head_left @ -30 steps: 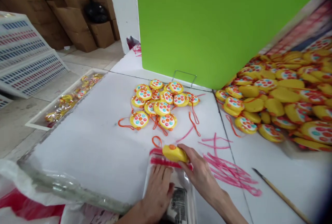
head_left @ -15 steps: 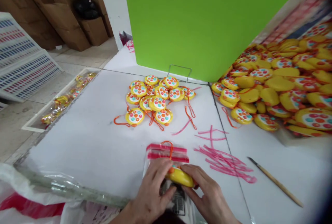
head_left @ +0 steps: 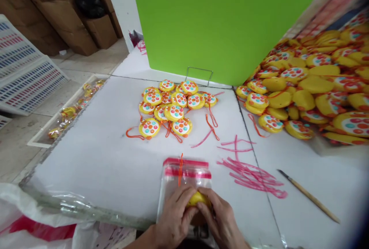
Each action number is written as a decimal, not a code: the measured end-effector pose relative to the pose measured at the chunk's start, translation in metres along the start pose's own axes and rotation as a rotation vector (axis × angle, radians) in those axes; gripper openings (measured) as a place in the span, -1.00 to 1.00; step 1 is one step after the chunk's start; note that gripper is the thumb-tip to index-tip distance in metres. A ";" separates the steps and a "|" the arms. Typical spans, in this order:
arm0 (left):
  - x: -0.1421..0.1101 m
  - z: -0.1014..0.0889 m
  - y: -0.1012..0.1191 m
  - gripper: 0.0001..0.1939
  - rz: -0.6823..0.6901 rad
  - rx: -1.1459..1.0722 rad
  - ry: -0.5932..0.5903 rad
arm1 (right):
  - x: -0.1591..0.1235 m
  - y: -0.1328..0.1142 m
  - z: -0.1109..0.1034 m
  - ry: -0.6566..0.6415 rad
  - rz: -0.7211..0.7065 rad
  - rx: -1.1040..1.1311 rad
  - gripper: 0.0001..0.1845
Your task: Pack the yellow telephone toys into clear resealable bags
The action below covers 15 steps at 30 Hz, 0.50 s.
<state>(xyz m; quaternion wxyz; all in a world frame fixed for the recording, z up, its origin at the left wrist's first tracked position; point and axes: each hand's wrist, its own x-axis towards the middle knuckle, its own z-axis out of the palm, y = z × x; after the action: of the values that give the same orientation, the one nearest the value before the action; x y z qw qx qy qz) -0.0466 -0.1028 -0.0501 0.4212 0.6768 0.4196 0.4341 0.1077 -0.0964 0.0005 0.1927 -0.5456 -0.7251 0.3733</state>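
Both my left hand (head_left: 176, 215) and my right hand (head_left: 219, 215) are closed around one yellow turtle-shaped toy (head_left: 198, 199), fingers and thumbs on its two sides. Its plain yellow face shows between them; the rest is covered by my fingers. An orange cord loop (head_left: 180, 170) reaches away from the toy. Under my hands lies a stack of clear zip bags (head_left: 170, 181) with pink-red strips along the top. Farther back on the white table (head_left: 95, 156) sits a loose heap of similar turtle toys (head_left: 174, 112), white-backed with coloured dots and orange cords.
A large pile of turtle toys (head_left: 305, 83) fills the right side. A thin wooden-handled tool (head_left: 309, 197) lies at right. A green board (head_left: 225, 22) stands at the back behind a wire stand (head_left: 198, 73). At left are a tray of bagged toys (head_left: 40, 139) and white crates (head_left: 29, 83).
My hands have drawn the toy slightly down and turned it, so its plain yellow face now shows. The cord has swung left and straightened. The camera view has shifted a little.
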 end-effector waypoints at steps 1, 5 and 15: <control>0.002 -0.003 0.001 -0.69 0.013 -0.012 -0.015 | 0.001 -0.001 -0.001 -0.008 0.029 0.012 -0.80; 0.016 -0.029 0.005 -0.71 -0.044 -0.034 0.054 | 0.011 -0.008 -0.019 0.035 0.209 0.126 -0.70; 0.009 0.003 -0.026 -0.71 0.016 0.582 0.063 | 0.020 -0.018 -0.051 0.276 0.491 0.794 -0.54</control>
<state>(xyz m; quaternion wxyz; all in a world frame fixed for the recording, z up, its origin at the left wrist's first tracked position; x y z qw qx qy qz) -0.0462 -0.0869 -0.0734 0.1930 0.7585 0.5341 0.3195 0.1241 -0.0635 0.0447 0.3865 -0.6294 -0.3440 0.5797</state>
